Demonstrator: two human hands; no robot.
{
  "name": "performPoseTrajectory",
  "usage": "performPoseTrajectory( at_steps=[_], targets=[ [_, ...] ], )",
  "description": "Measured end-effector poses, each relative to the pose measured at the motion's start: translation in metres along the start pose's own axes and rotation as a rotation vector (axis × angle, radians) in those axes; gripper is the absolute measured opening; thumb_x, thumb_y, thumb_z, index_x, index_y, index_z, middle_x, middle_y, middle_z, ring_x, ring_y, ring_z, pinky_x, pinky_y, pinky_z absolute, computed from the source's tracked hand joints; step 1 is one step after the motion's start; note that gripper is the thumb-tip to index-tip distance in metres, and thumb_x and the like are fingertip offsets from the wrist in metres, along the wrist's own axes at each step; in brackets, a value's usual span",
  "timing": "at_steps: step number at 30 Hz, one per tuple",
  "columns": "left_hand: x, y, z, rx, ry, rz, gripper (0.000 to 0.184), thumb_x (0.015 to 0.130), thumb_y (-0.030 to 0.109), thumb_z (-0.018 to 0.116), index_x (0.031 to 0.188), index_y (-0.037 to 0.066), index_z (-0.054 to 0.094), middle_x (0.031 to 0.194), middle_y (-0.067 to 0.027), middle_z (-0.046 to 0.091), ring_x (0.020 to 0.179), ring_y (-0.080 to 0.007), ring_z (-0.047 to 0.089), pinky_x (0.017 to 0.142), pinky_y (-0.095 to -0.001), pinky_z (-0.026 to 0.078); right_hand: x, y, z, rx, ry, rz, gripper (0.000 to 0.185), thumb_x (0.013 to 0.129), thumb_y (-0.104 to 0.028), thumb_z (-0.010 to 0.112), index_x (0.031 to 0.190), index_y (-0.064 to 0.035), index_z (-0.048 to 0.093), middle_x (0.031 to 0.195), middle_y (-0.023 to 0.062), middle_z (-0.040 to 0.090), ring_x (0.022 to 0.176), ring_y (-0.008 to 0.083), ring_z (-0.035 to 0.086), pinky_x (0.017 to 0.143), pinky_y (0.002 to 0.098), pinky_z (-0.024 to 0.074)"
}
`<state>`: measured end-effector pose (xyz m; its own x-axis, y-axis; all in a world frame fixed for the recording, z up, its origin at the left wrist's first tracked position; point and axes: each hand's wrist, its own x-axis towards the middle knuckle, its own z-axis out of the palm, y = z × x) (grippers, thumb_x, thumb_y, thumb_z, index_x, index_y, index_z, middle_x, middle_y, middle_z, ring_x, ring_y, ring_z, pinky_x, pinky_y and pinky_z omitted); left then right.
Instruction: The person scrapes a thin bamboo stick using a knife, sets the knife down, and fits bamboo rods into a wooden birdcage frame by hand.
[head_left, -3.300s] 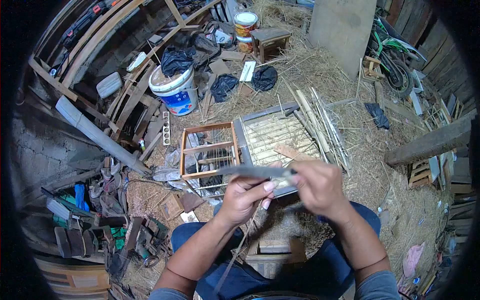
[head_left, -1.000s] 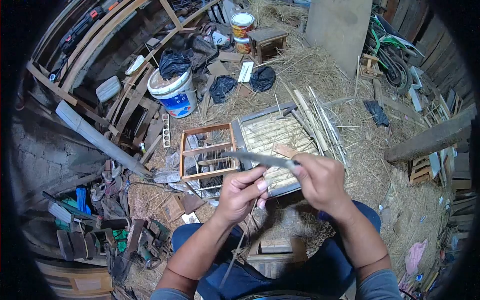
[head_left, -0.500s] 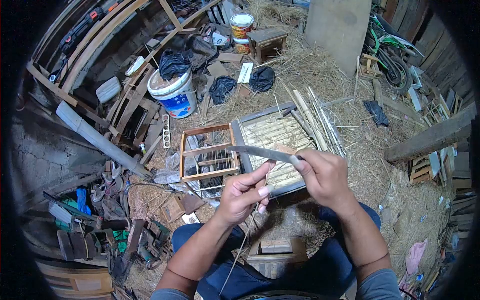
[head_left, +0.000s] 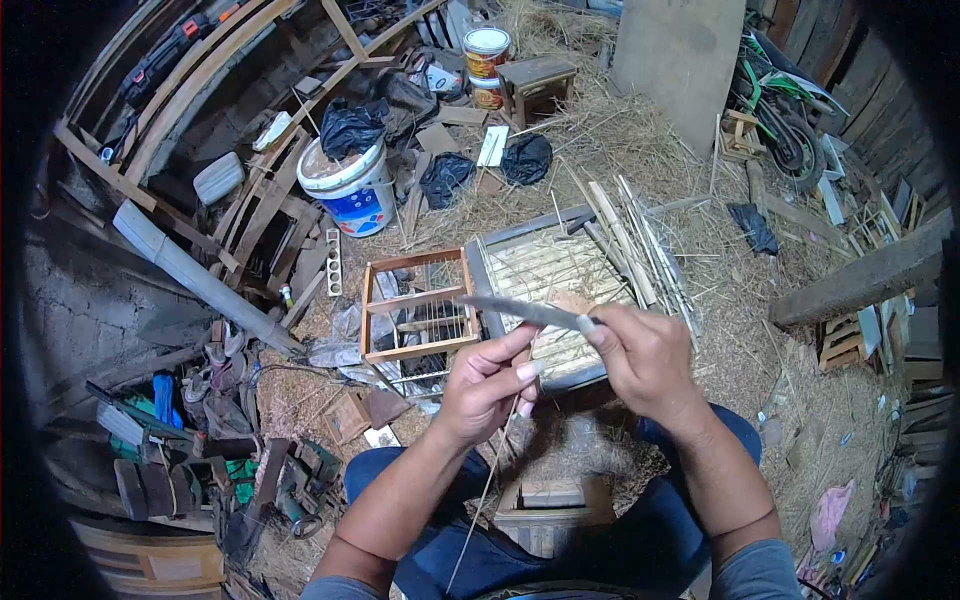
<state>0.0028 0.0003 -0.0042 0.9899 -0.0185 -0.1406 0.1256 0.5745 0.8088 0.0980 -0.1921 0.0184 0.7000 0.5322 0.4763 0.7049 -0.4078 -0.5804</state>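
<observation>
My right hand [head_left: 648, 362] is wrapped round the handle of a knife [head_left: 515, 309], whose blade points left above my left fingers. A thin strip [head_left: 476, 530], apparently bamboo, is pinched in my left hand [head_left: 485, 390]. It runs down from there towards my lap. Near the blade, the upper end of the strip is hard to make out. Beyond my hands lies a tray-like board [head_left: 487, 290] with pale slats and loose strips on it. To its left is a small wooden frame [head_left: 415, 353] with thin rods across it.
A bundle of split sticks [head_left: 640, 250] lies on the board's right side. A white bucket [head_left: 345, 185] with a black bag stands at the upper left. A wooden beam [head_left: 860, 270] juts in from the right. Straw and shavings cover the floor; a small wooden stool [head_left: 553, 515] sits between my knees.
The knife blade has shifted slightly and looks more blurred, its tip a little further right. Both hands keep their grips and nearly the same places.
</observation>
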Motion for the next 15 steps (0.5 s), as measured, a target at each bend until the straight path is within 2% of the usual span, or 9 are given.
performPoseTrajectory(
  at_steps=[2, 4, 6, 8, 11, 12, 14, 15],
  targets=[
    [0.002, 0.001, 0.001, 0.076, 0.043, -0.028, 0.059, 0.090, 0.008, 0.064, 0.143, -0.007, 0.043, 0.075, -0.0033, 0.061, 0.056, -0.0092, 0.054, 0.053, -0.0234, 0.045, -0.004, -0.001, 0.000, -0.004, -0.086, -0.024, 0.016, 0.093, -0.019, 0.062, 0.089, -0.0043, 0.068, 0.069, 0.0122, 0.064, 0.059, 0.0306, 0.064, 0.051, 0.0392, 0.0477],
    [-0.001, 0.002, 0.003, 0.085, 0.107, -0.036, 0.060, 0.091, 0.008, 0.064, 0.144, -0.008, 0.041, 0.079, -0.0041, 0.063, 0.058, -0.0094, 0.055, 0.053, -0.0234, 0.045, -0.004, -0.004, 0.002, -0.002, -0.079, -0.095, 0.017, 0.093, -0.019, 0.063, 0.088, -0.0045, 0.068, 0.069, 0.0117, 0.064, 0.058, 0.0295, 0.064, 0.051, 0.0385, 0.0479],
    [-0.001, 0.000, -0.007, 0.025, -0.038, -0.063, 0.061, 0.091, 0.007, 0.063, 0.145, -0.007, 0.040, 0.085, -0.0065, 0.064, 0.058, -0.0103, 0.055, 0.053, -0.0239, 0.046, -0.003, 0.002, 0.007, -0.001, 0.033, -0.062, 0.019, 0.092, -0.026, 0.064, 0.084, -0.0086, 0.067, 0.062, 0.0085, 0.062, 0.052, 0.0271, 0.061, 0.048, 0.0385, 0.0453],
    [-0.001, -0.002, -0.007, -0.018, -0.077, -0.062, 0.059, 0.091, 0.006, 0.062, 0.144, -0.008, 0.041, 0.084, -0.0075, 0.064, 0.056, -0.0111, 0.055, 0.053, -0.0241, 0.046, -0.001, -0.001, 0.000, -0.031, 0.009, -0.008, 0.018, 0.091, -0.025, 0.065, 0.084, -0.0086, 0.067, 0.062, 0.0080, 0.062, 0.053, 0.0259, 0.061, 0.048, 0.0384, 0.0450],
    [-0.004, 0.003, 0.010, -0.026, 0.097, -0.059, 0.048, 0.091, 0.009, 0.062, 0.133, -0.012, 0.050, 0.072, -0.0041, 0.060, 0.053, -0.0110, 0.055, 0.051, -0.0230, 0.045, -0.005, -0.008, 0.005, 0.020, 0.018, -0.145, 0.018, 0.091, -0.025, 0.065, 0.084, -0.0090, 0.067, 0.062, 0.0087, 0.063, 0.053, 0.0264, 0.062, 0.047, 0.0390, 0.0452],
    [-0.003, 0.004, 0.006, -0.023, 0.097, -0.061, 0.048, 0.091, 0.009, 0.062, 0.133, -0.012, 0.050, 0.072, -0.0041, 0.060, 0.053, -0.0110, 0.055, 0.051, -0.0230, 0.045, -0.004, -0.007, 0.003, 0.021, 0.020, -0.143, 0.018, 0.091, -0.025, 0.065, 0.084, -0.0090, 0.067, 0.062, 0.0087, 0.063, 0.053, 0.0264, 0.062, 0.047, 0.0390, 0.0452],
    [-0.001, 0.002, -0.004, -0.051, -0.034, -0.075, 0.055, 0.089, 0.008, 0.064, 0.137, -0.013, 0.046, 0.072, -0.0050, 0.062, 0.053, -0.0121, 0.056, 0.051, -0.0235, 0.045, -0.001, -0.003, -0.002, -0.068, -0.034, -0.004, 0.017, 0.089, -0.026, 0.067, 0.086, -0.0093, 0.066, 0.066, 0.0091, 0.064, 0.056, 0.0275, 0.064, 0.049, 0.0392, 0.0466],
    [-0.001, 0.001, -0.003, -0.050, -0.019, -0.063, 0.059, 0.089, 0.008, 0.063, 0.140, -0.013, 0.042, 0.071, -0.0054, 0.062, 0.053, -0.0125, 0.056, 0.051, -0.0235, 0.045, 0.000, -0.002, 0.000, -0.027, 0.031, -0.028, 0.016, 0.089, -0.025, 0.067, 0.088, -0.0093, 0.066, 0.067, 0.0090, 0.064, 0.057, 0.0277, 0.064, 0.049, 0.0394, 0.0467]
  ],
)
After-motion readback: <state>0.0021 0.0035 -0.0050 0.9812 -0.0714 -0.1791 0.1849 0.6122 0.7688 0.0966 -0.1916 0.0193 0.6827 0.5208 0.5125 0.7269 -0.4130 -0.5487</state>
